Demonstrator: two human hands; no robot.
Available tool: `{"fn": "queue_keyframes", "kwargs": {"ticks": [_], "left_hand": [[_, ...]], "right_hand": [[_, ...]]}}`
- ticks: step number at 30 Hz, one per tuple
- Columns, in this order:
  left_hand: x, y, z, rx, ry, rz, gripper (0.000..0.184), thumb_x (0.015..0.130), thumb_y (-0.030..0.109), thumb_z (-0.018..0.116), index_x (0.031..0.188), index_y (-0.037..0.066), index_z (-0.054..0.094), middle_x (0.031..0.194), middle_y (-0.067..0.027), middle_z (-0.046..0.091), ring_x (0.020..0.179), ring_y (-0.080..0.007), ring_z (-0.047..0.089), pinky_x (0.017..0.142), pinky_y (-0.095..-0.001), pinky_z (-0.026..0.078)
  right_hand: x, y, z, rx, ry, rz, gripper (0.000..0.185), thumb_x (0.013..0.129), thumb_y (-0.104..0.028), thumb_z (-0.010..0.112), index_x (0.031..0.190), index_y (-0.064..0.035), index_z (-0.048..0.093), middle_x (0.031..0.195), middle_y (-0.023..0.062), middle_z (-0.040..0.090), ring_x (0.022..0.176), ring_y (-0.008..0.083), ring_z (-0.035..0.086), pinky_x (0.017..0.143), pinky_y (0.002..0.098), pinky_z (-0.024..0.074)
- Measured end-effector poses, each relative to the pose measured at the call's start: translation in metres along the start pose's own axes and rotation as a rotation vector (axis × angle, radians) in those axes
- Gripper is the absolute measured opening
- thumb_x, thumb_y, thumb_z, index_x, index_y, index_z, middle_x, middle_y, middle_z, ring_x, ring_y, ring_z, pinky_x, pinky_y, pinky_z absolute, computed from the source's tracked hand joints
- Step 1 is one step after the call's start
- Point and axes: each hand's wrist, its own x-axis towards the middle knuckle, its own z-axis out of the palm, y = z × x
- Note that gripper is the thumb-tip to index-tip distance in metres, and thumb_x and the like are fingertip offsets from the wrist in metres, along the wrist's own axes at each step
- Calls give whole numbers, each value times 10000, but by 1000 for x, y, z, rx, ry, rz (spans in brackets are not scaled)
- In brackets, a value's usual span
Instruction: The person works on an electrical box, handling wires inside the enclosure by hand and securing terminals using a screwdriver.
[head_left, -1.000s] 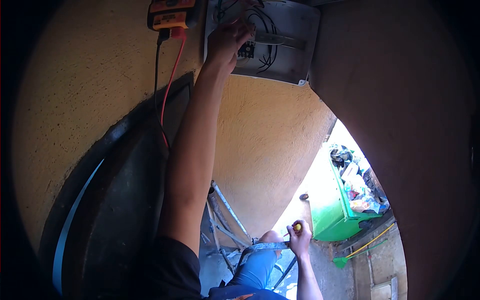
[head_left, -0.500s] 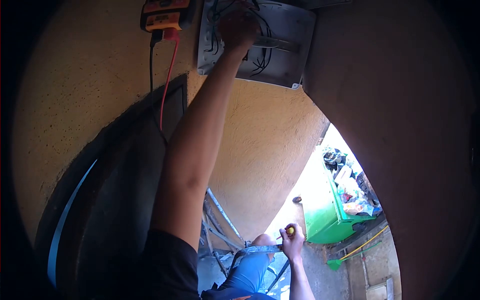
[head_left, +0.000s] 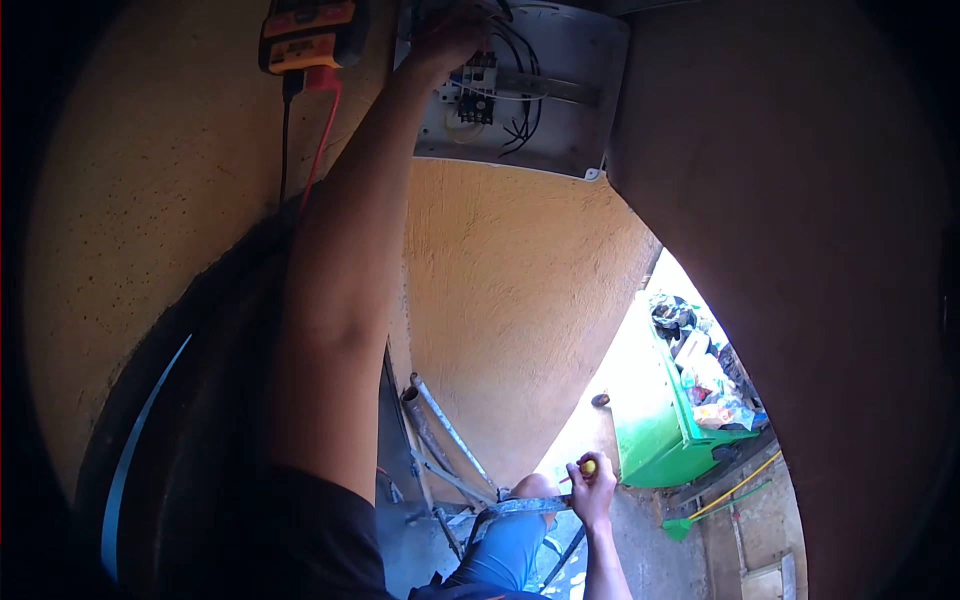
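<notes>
My left hand (head_left: 452, 40) reaches up into the open grey electrical box (head_left: 570, 140) on the wall. Its fingers are curled among dark wires near the top edge, and what they hold is hidden. Just below that hand, a dark contactor-like device (head_left: 477, 100) sits on a metal rail (head_left: 570, 90), with a pale wire across it. Black wires (head_left: 535, 70) loop down to its right, their ends loose. Low in the view, my right hand (head_left: 593, 495) is closed around a screwdriver (head_left: 588, 466) whose yellow handle end shows.
An orange and black multimeter (head_left: 310, 40) with red and black leads hangs left of the box. Below are metal pipes (head_left: 430, 425) against the wall. A green bin (head_left: 650, 435) full of rubbish and a green broom (head_left: 677, 528) are at the lower right.
My left hand has moved up and left inside the box, uncovering the device and rail. My right hand stays low with the screwdriver. The view has shifted slightly.
</notes>
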Motion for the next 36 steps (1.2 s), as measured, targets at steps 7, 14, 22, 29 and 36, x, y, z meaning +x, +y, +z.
{"fn": "queue_keyframes", "kwargs": {"ticks": [7, 14, 22, 29, 36], "left_hand": [[-11, 2, 1, -778, -85, -238, 91, 943, 42, 599, 884, 110, 606, 764, -43, 596, 643, -139, 567, 521, -297, 430], [-22, 22, 19, -309, -26, -48, 124, 976, 65, 550, 917, 110, 649, 846, -63, 629, 709, -150, 614, 553, -326, 463], [-47, 32, 63, 1039, 444, 469, 364, 906, 64, 532, 1256, 85, 627, 1254, -190, 615, 1167, -362, 616, 1009, -465, 490], [-45, 51, 49, 970, 447, 321, 335, 901, 54, 514, 1166, 129, 705, 1179, -159, 659, 1131, -331, 639, 972, -448, 510], [-36, 95, 27, 135, 170, -381, 250, 1001, 93, 535, 1117, 151, 749, 1033, -53, 680, 996, -126, 645, 821, -297, 521]], "right_hand": [[1, 17, 1, -73, -9, -105, 232, 858, -14, 792, 1009, 8, 617, 908, 111, 621, 740, 176, 662, 634, 304, 547], [1, 6, 1, -27, 2, -44, 233, 841, -20, 797, 994, -1, 623, 894, 107, 631, 785, 186, 649, 678, 315, 546], [2, 12, -1, -70, -28, -159, 225, 887, -3, 773, 1030, 15, 601, 944, 116, 609, 703, 174, 697, 578, 294, 569], [0, 0, 0, 13, 5, -13, 237, 843, -19, 798, 1001, -4, 622, 883, 94, 628, 769, 171, 644, 674, 309, 538], [0, 3, 0, 51, -10, -11, 235, 853, -31, 795, 1006, -7, 618, 880, 91, 633, 747, 155, 640, 660, 298, 536]]}}
